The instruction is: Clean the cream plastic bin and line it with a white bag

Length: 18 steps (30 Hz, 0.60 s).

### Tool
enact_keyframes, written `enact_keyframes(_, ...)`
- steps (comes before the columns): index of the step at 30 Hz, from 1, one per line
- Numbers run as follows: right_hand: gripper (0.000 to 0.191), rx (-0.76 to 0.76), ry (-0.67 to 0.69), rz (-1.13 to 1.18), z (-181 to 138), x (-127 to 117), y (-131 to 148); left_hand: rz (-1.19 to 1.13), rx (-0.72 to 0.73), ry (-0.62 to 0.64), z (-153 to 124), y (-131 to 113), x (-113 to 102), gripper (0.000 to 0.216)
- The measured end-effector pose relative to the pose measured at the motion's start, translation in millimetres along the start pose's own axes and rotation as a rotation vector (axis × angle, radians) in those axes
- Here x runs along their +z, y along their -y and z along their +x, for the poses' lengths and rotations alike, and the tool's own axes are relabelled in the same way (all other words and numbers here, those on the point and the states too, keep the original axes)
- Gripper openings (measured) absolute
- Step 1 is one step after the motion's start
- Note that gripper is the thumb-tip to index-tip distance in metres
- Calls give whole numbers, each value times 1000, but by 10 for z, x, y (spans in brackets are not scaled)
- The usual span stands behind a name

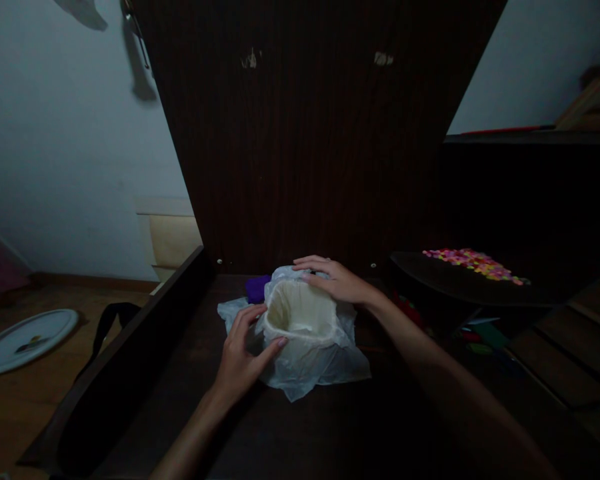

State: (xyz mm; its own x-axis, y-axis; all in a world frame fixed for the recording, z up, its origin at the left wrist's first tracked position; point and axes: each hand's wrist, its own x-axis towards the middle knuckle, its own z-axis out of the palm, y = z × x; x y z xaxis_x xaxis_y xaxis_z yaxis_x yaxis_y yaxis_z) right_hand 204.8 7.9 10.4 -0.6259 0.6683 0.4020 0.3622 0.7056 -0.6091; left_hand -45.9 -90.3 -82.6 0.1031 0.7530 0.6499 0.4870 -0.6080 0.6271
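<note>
A small bin point(300, 307) lined with a whitish plastic bag stands upright on the dark wooden surface. The bag's loose edge point(325, 367) is folded over the rim and hangs down outside in crumpled folds. My left hand point(245, 347) holds the bin's left corner, thumb at the front rim and fingers along the left side. At the back rim, my right hand point(335, 280) holds the lined edge, its thumb near the opening and its fingers stretched along the far side. A purple item point(258, 289) lies behind the bag on the left.
A tall dark panel point(300, 147) rises directly behind the bin, and a raised side board point(145, 340) borders the left. On the right, a shelf point(445, 283) bears many small colourful pieces point(475, 263). A white oval tray point(30, 340) is low at the left.
</note>
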Motion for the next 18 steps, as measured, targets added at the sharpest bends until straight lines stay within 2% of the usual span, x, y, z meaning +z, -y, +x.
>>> enact_keyframes(3,30,-76,88,-81,248,171,37,36,16,-57,-34,-53,17,40)
enact_keyframes(7,22,-58,166,-122,386,328,56,60,56,-115,-62,-121,27,31)
enact_keyframes(13,21,39,112,-139,397,384,43,72,135,-178,-101,-177,28,18)
enact_keyframes(18,19,112,75,-181,391,387,36,38,212,-131,-127,-242,36,17)
